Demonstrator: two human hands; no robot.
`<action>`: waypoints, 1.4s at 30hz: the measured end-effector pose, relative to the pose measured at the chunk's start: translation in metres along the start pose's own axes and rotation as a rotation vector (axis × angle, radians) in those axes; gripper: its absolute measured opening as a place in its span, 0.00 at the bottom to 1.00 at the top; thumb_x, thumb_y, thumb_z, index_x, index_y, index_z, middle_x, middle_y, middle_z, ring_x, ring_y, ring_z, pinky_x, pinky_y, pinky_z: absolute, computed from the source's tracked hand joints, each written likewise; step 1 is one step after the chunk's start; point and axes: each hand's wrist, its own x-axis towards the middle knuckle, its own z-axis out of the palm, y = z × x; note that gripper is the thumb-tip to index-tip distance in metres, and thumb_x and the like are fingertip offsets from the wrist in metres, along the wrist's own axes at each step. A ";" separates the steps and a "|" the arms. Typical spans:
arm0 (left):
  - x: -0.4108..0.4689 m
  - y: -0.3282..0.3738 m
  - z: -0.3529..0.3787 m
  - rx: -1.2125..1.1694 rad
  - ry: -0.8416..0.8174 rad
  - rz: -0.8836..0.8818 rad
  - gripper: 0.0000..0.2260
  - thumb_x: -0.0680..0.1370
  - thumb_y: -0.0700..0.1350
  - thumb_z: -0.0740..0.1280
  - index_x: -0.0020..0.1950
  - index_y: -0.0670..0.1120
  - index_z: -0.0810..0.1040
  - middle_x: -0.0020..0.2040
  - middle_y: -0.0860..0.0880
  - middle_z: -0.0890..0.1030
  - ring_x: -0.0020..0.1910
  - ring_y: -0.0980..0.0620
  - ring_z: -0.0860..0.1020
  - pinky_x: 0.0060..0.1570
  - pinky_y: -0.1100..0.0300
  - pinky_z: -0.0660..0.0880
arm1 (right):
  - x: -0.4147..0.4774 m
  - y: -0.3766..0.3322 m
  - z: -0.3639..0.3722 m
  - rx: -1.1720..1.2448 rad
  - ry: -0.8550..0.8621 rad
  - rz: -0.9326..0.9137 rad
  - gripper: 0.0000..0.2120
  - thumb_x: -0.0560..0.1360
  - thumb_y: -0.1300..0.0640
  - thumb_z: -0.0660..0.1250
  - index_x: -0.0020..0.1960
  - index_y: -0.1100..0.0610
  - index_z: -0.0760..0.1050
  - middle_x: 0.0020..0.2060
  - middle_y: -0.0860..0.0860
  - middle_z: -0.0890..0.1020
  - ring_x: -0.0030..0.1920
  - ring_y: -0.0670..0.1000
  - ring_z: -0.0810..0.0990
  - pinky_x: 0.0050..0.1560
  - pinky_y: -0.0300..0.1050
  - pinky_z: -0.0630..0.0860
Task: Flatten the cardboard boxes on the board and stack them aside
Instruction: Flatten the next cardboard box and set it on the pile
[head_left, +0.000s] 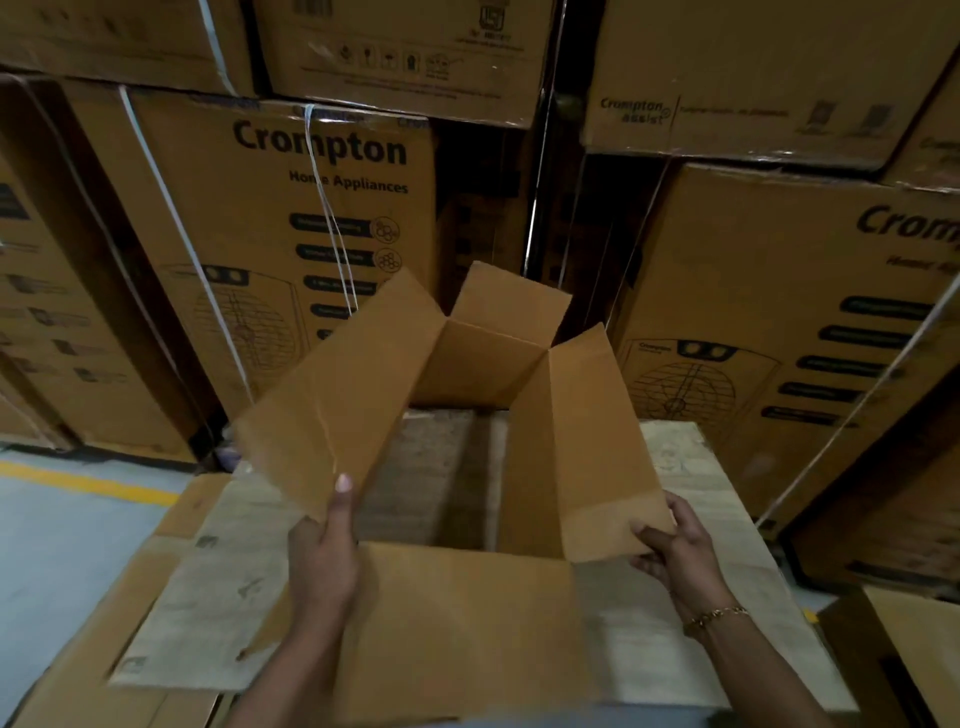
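Left hand (324, 551) is clamped on the near corner of the left flap (332, 395), thumb laid up the inner face, fingers hidden behind it. Right hand (675, 553) pinches the near corner of the right flap (587, 441), thumb on the inside. The cardboard box (483, 364) is held open over the board (691, 467), wholly on the far side of both grips. Its long axis runs near to far, straight out between the hands, so neither hand is nearer. Collapse is judged to need the long walls sheared sideways (which way is not settled here). The bottom appears open, but shadow leaves that unsure. The near wall is covered by the near flap (457, 623) and the lower edges are hidden. Crompton cartons (291, 218) are stacked close behind; no flattened stack can be made out
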 end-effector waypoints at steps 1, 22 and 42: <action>-0.006 0.019 -0.008 0.000 0.000 0.096 0.22 0.80 0.59 0.62 0.33 0.45 0.73 0.33 0.46 0.73 0.32 0.49 0.71 0.38 0.53 0.65 | -0.001 0.000 0.010 0.044 0.002 -0.003 0.19 0.75 0.70 0.67 0.63 0.54 0.73 0.55 0.59 0.80 0.48 0.59 0.81 0.36 0.48 0.81; -0.030 -0.093 0.051 1.198 -1.088 1.076 0.44 0.73 0.75 0.53 0.82 0.53 0.46 0.82 0.51 0.46 0.80 0.48 0.45 0.77 0.44 0.45 | -0.066 0.003 0.036 -0.403 -0.017 0.108 0.19 0.72 0.67 0.71 0.62 0.59 0.76 0.47 0.51 0.85 0.47 0.53 0.83 0.41 0.43 0.78; 0.005 -0.186 -0.056 1.426 -0.851 1.115 0.28 0.64 0.50 0.72 0.65 0.49 0.80 0.63 0.50 0.81 0.56 0.46 0.82 0.44 0.50 0.80 | -0.149 0.157 0.056 -1.682 -0.543 -0.404 0.47 0.72 0.47 0.67 0.79 0.45 0.39 0.81 0.48 0.47 0.80 0.54 0.48 0.75 0.57 0.56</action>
